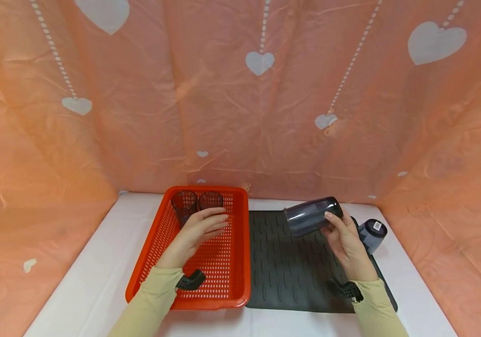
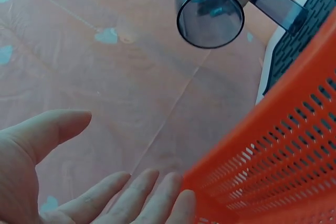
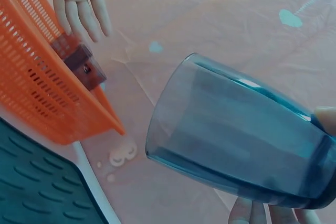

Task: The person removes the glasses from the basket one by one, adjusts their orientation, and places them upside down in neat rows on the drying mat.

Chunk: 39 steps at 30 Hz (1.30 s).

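Head high, downward; wrists close, share basket (image 1: 207, 290).

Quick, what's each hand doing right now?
Left hand: open, holding nothing, over the orange basket.
Right hand: gripping a dark cup.

**Clerk:** Tumblers, dark translucent?

**Checker:** Four. Two upright in the basket's far corner (image 1: 184, 201) (image 1: 210, 200); one held tilted above the mat (image 1: 312, 215); one lying on its side at the mat's right edge (image 1: 372, 235).

**Clerk:** Baskets?

**Checker:** One orange perforated basket (image 1: 240, 262).

**Clerk:** Mats?

**Checker:** One dark ribbed mat (image 1: 291, 271).

**Clerk:** Hands?

**Checker:** Two: left hand (image 1: 198, 231), right hand (image 1: 347, 243).

**Clerk:** Desks?

**Checker:** One white desk (image 1: 97, 281).
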Motion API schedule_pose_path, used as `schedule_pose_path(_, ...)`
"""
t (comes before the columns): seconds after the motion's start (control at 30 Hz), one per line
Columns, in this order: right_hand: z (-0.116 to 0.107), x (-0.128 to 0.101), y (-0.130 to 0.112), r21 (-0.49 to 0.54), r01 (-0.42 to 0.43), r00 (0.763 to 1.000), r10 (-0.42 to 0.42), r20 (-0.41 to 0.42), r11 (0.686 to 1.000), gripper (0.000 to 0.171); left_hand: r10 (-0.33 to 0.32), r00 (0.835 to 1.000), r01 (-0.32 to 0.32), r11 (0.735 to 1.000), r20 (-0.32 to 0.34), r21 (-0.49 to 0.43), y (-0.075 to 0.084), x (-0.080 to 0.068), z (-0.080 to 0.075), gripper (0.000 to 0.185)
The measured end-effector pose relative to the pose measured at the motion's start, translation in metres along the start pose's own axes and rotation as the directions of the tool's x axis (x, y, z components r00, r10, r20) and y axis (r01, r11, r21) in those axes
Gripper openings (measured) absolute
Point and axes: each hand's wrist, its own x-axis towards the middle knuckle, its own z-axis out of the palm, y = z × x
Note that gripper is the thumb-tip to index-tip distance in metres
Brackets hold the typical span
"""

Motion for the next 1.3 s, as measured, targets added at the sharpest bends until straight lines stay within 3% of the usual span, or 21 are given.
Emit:
schedule_pose_path(0.27,-0.010,-0.003,-0.008,0.000,0.034,0.999,-0.034,-0.009,0.999,0.027,0.015,1.000,-0.016,1.000,0.016,0.010,0.000,-0.005,-0.011,0.053)
schedule_pose_path(0.43,-0.013,-0.003,-0.012,-0.012,0.048,0.999,-0.048,-0.022,0.999,0.029,0.021,1.000,-0.021,1.000,-0.011,0.023,0.002,-0.008,-0.020,0.053)
schedule_pose_path(0.73,-0.019,-0.005,-0.022,-0.206,0.021,0.996,-0.039,-0.083,0.978,0.048,0.016,1.000,-0.015,0.999,-0.025,0.036,-0.001,-0.011,-0.031,0.048)
schedule_pose_path(1.0,-0.028,-0.007,-0.025,-0.338,0.088,0.991,-0.118,-0.068,0.937,0.055,0.008,1.000,-0.007,0.998,-0.030,0.056,0.000,-0.012,-0.035,0.051)
schedule_pose_path(1.3,-0.040,-0.015,-0.028,-0.513,0.091,0.981,-0.166,-0.103,0.854,0.061,-0.003,0.999,0.005,0.998,-0.037,0.069,0.000,-0.013,-0.040,0.050)
